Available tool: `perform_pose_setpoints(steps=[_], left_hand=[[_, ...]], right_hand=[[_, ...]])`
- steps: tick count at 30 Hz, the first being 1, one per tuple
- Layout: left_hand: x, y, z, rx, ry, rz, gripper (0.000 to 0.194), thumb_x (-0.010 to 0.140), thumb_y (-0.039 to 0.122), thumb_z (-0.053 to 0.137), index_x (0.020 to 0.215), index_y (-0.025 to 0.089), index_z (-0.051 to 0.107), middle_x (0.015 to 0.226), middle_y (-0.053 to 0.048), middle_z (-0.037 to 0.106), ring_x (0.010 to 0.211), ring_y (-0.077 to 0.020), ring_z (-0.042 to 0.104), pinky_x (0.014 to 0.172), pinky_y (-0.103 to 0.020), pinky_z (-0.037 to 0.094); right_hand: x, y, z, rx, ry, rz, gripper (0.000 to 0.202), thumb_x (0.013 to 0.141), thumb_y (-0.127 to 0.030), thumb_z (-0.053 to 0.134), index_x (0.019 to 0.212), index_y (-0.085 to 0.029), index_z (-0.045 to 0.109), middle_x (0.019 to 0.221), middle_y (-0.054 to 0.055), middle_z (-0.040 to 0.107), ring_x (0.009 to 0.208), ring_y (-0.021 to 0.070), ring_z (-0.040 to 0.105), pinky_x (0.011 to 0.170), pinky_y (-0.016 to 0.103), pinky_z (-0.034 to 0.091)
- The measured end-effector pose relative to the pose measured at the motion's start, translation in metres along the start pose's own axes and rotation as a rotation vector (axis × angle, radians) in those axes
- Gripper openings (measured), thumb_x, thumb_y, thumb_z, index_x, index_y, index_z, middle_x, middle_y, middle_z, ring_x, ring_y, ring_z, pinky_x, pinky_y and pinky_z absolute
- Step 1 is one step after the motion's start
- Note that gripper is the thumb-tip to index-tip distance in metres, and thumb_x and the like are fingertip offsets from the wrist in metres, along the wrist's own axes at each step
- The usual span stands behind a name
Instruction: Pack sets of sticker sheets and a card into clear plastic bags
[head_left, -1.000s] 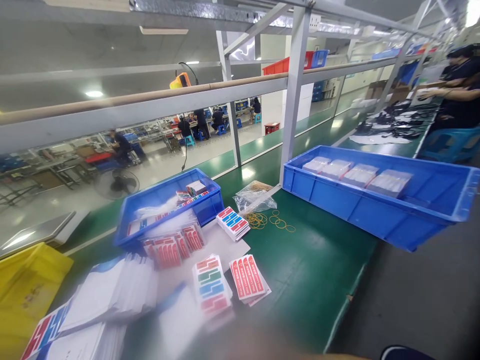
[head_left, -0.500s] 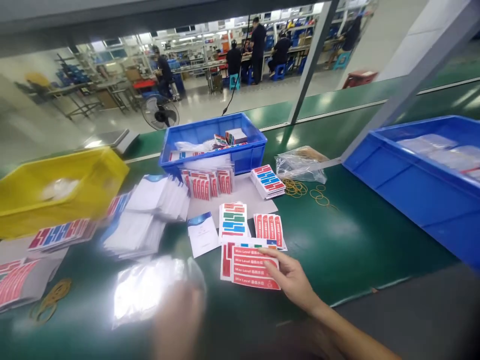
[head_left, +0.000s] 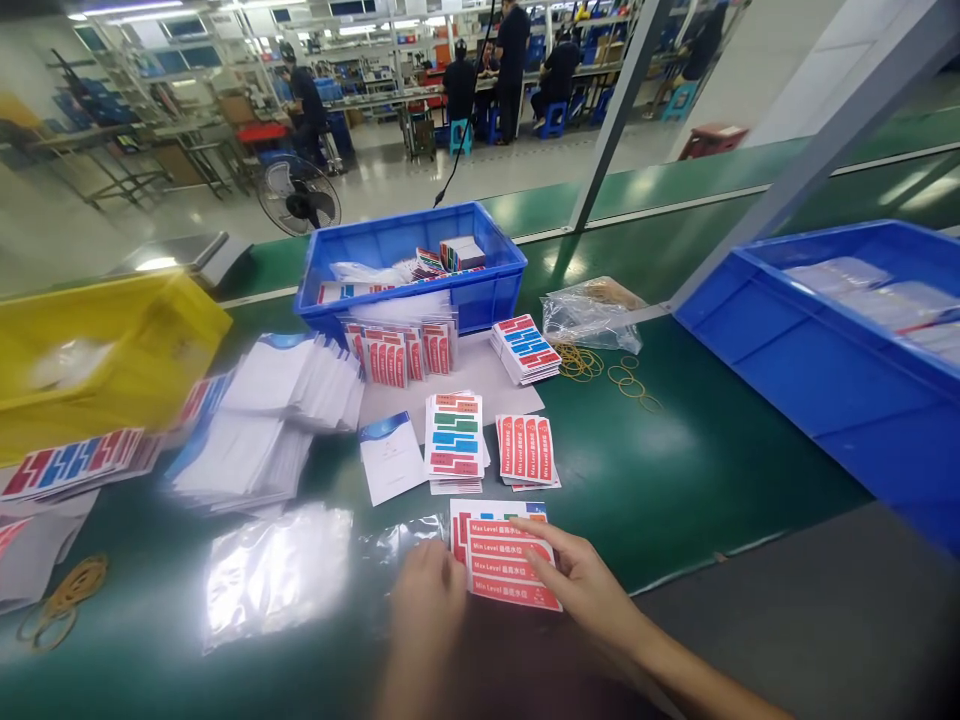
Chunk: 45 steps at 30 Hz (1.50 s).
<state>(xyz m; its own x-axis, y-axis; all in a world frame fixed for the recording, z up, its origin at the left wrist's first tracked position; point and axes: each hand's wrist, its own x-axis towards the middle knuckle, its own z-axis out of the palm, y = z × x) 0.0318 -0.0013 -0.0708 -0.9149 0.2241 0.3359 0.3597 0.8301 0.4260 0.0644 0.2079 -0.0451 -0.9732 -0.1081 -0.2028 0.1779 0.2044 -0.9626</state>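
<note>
My right hand [head_left: 581, 570] pinches a small set of sticker sheets by its right side. On top is a red label sheet [head_left: 504, 572] printed "Max Level" and "Min Level"; a multicoloured sheet [head_left: 459, 515] shows behind it. Beside its left edge is my left hand [head_left: 431, 590], blurred, with fingers closed on a clear plastic bag [head_left: 397, 540]. More clear bags [head_left: 277, 575] lie in a shiny pile to the left. Just beyond the hands are a stack of coloured sticker sheets [head_left: 454, 440], a stack of red label sheets [head_left: 526, 450] and a white booklet [head_left: 391, 460].
A blue bin [head_left: 412, 285] with packed sets stands behind, a yellow bin [head_left: 112, 350] at left, another blue bin [head_left: 810, 370] at right. Piles of white booklets [head_left: 255, 450] sit left of centre. Rubber bands [head_left: 577, 362] lie near a bundled sheet stack [head_left: 525, 348].
My left hand has moved right from the bag pile to the sheets, bringing a clear bag along. My right hand still holds the sheets. The view has tilted slightly down.
</note>
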Motion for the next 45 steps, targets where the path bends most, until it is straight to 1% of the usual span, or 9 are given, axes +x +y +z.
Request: perform_pose_setpoints(steps=[2,8,19,29,32,36,40,42,45], left_hand=[[0.000,0.002,0.003,0.000,0.011,0.008,0.019,0.080,0.011,0.043,0.062,0.015,0.040,0.061,-0.001,0.048,0.058,-0.0123,0.045,0.054,-0.024,0.031],[-0.003,0.005,0.007,-0.008,-0.006,0.011,0.017,0.082,0.010,0.042,0.065,0.015,0.042,0.068,-0.002,0.047,0.061,-0.0113,0.045,0.055,-0.023,0.032],[-0.010,0.009,0.015,-0.048,-0.016,0.035,0.017,0.083,0.011,0.044,0.067,0.014,0.044,0.070,-0.003,0.047,0.063,-0.0114,0.044,0.057,-0.023,0.033],[-0.009,0.007,0.014,-0.041,-0.045,0.150,0.011,0.085,0.009,0.044,0.076,0.014,0.047,0.075,-0.003,0.048,0.068,-0.0121,0.047,0.061,-0.023,0.036],[-0.007,0.008,0.012,-0.060,-0.070,0.183,0.009,0.086,0.008,0.044,0.081,0.014,0.049,0.078,-0.004,0.049,0.072,-0.0131,0.048,0.064,-0.023,0.039],[-0.006,0.009,0.010,-0.050,-0.059,0.223,0.011,0.085,0.008,0.043,0.080,0.014,0.050,0.079,-0.006,0.050,0.077,-0.0152,0.051,0.070,-0.026,0.043],[-0.011,0.002,0.018,-0.032,-0.036,0.218,0.013,0.086,0.010,0.040,0.082,0.014,0.052,0.080,-0.007,0.053,0.077,-0.0156,0.054,0.069,-0.026,0.046],[-0.013,-0.003,0.025,-0.057,0.051,0.198,0.020,0.088,0.011,0.035,0.083,0.016,0.053,0.080,-0.008,0.054,0.076,-0.0157,0.056,0.067,-0.025,0.047],[-0.012,-0.008,0.030,-0.067,0.073,0.145,0.018,0.088,0.016,0.037,0.090,0.018,0.055,0.085,-0.008,0.055,0.075,-0.0156,0.059,0.063,-0.024,0.049]], right_hand=[[-0.002,0.001,0.000,0.099,-0.037,0.051,0.050,0.091,-0.042,0.047,0.132,-0.012,0.049,0.124,0.015,0.053,0.100,0.0213,0.059,0.088,0.034,0.049],[-0.002,-0.005,-0.006,0.316,-0.125,0.137,0.053,0.087,-0.046,0.053,0.127,-0.011,0.052,0.114,0.015,0.059,0.097,0.0214,0.060,0.086,0.034,0.048],[-0.005,-0.001,-0.013,0.338,-0.141,0.186,0.056,0.084,-0.048,0.057,0.124,-0.008,0.053,0.114,0.017,0.058,0.096,0.0219,0.060,0.084,0.034,0.048],[0.003,0.009,-0.013,0.326,-0.193,0.185,0.055,0.085,-0.048,0.055,0.123,-0.008,0.053,0.106,0.014,0.061,0.092,0.0215,0.061,0.082,0.035,0.048],[0.003,0.010,-0.009,0.241,-0.170,0.139,0.050,0.088,-0.045,0.052,0.123,-0.009,0.054,0.113,0.014,0.059,0.097,0.0215,0.059,0.085,0.035,0.048],[0.001,0.008,0.000,0.109,-0.199,0.024,0.044,0.091,-0.038,0.048,0.127,-0.014,0.055,0.123,0.013,0.053,0.108,0.0217,0.054,0.095,0.035,0.043],[0.005,0.006,0.010,0.233,-0.160,0.066,0.049,0.089,-0.043,0.051,0.127,-0.014,0.054,0.123,0.015,0.053,0.107,0.0237,0.055,0.094,0.037,0.044],[0.007,0.007,0.015,0.185,-0.120,0.066,0.050,0.088,-0.047,0.050,0.124,-0.013,0.057,0.123,0.015,0.053,0.111,0.0251,0.053,0.097,0.037,0.041],[0.010,0.012,0.023,0.131,-0.072,0.024,0.053,0.089,-0.052,0.044,0.123,-0.014,0.058,0.127,0.016,0.050,0.117,0.0272,0.049,0.101,0.037,0.038]])
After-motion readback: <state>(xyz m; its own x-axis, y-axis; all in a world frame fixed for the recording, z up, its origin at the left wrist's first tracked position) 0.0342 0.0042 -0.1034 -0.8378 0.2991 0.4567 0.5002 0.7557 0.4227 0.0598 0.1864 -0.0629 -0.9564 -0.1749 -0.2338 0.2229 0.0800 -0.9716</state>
